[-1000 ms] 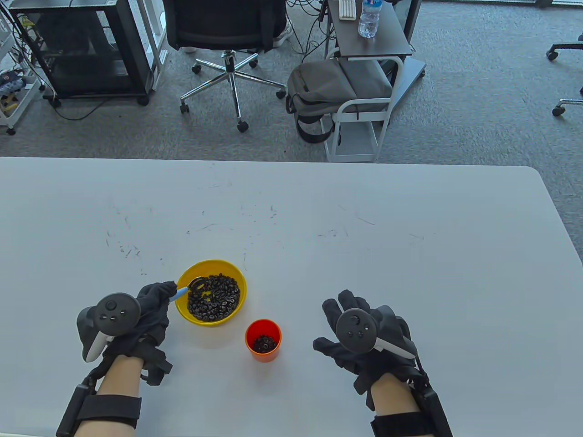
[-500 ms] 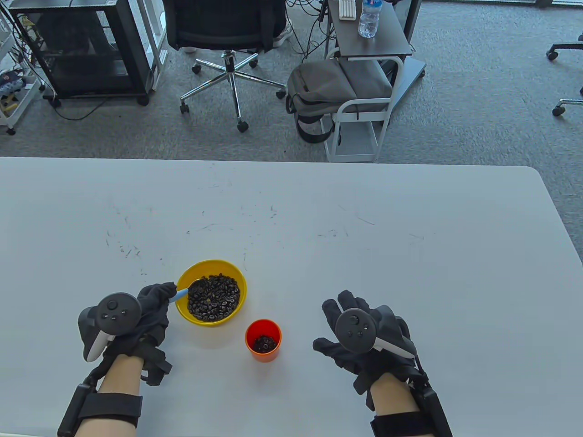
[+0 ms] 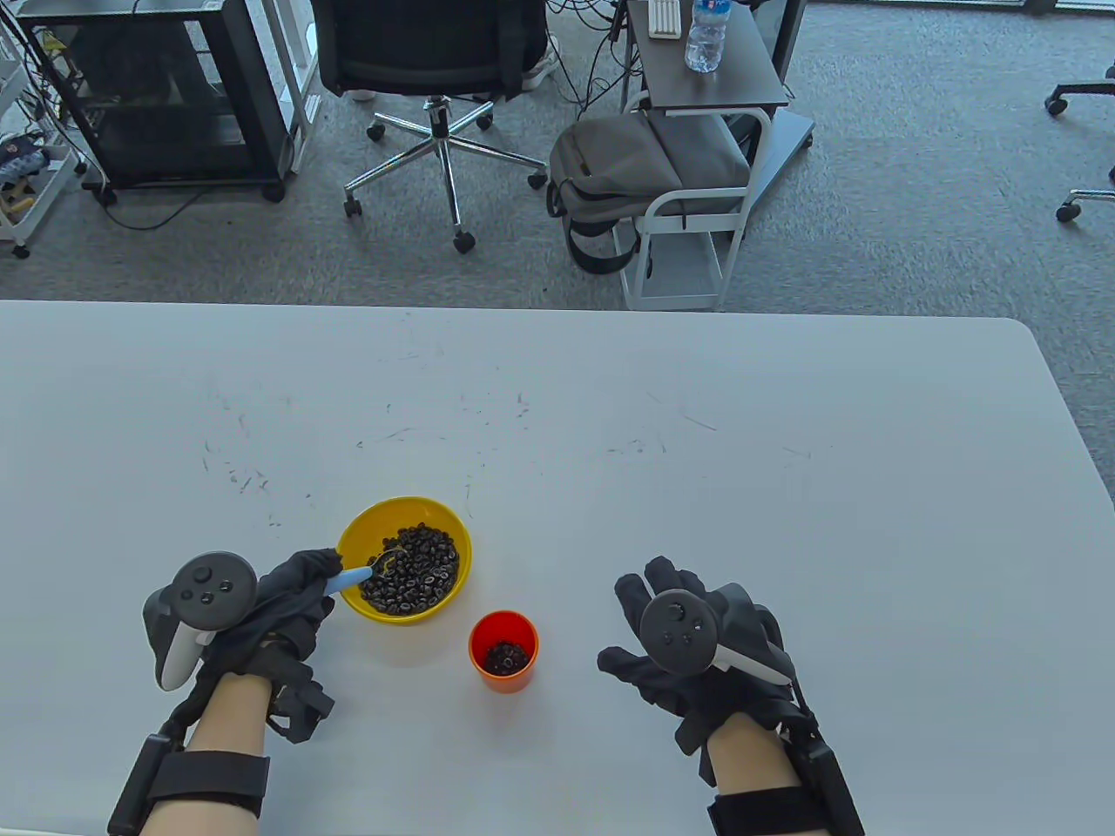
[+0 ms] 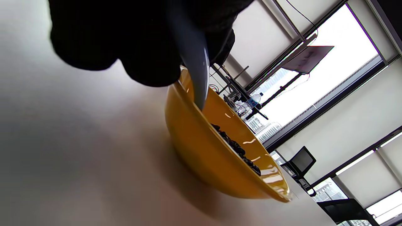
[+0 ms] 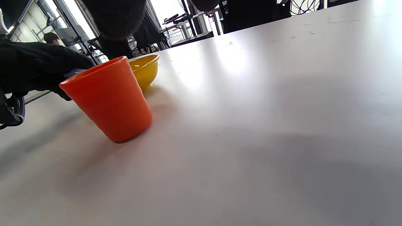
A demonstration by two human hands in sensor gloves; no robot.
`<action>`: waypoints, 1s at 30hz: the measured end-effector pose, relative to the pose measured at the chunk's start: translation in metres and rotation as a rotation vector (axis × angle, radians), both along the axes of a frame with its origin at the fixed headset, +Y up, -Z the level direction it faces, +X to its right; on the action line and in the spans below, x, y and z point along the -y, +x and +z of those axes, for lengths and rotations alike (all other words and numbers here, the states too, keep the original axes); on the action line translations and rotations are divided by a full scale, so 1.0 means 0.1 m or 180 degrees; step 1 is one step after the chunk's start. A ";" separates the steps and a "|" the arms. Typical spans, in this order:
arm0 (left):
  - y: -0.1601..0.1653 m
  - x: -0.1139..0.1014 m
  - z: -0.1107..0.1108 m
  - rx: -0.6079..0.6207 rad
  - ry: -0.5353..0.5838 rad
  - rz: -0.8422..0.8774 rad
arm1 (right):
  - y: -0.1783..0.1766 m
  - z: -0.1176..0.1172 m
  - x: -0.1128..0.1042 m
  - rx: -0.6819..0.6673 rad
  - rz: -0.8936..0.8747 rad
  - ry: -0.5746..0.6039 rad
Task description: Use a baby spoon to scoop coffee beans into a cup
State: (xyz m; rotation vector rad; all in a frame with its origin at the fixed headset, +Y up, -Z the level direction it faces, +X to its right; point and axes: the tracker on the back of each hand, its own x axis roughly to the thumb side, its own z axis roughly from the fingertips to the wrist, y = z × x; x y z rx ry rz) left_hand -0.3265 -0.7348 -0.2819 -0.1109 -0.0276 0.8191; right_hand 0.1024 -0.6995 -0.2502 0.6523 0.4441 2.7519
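Table view: the left hand (image 3: 292,601) grips the baby spoon (image 3: 361,572), its tip among coffee beans (image 3: 414,570) in the yellow bowl (image 3: 353,535); the right hand (image 3: 688,644) rests spread on the desk (image 3: 784,488). Lift level toward the orange cup (image 3: 503,675).

Left wrist view: the spoon handle (image 4: 194,62) crosses the bowl rim; avoid levering on it.

Right wrist view: the cup stands just beside the bowl.

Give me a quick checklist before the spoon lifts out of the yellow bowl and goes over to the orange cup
1. Left hand holds the spoon by its blue handle: ok.
2. Spoon tip is down among the coffee beans in the yellow bowl: ok.
3. Spoon is loaded with beans: cannot tell.
4. Orange cup stands upright, mouth uncovered: ok.
5. Right hand rests apart from the cup, off the path: ok.
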 end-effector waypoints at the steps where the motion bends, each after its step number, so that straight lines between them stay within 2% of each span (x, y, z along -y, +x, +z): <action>1: -0.01 0.01 0.00 -0.0019 -0.0025 0.0027 | 0.00 0.00 0.00 0.0000 -0.0001 -0.0001; 8: -0.04 0.05 -0.01 -0.0103 -0.0201 0.0207 | 0.00 0.00 0.00 -0.0005 0.0005 -0.0001; 21: -0.08 0.20 0.00 -0.0334 -0.0635 0.0893 | -0.01 0.00 0.00 -0.0006 0.0014 -0.0011; 30: -0.11 0.23 0.01 -0.0441 -0.0707 0.1131 | -0.01 0.00 0.01 -0.0005 0.0018 -0.0021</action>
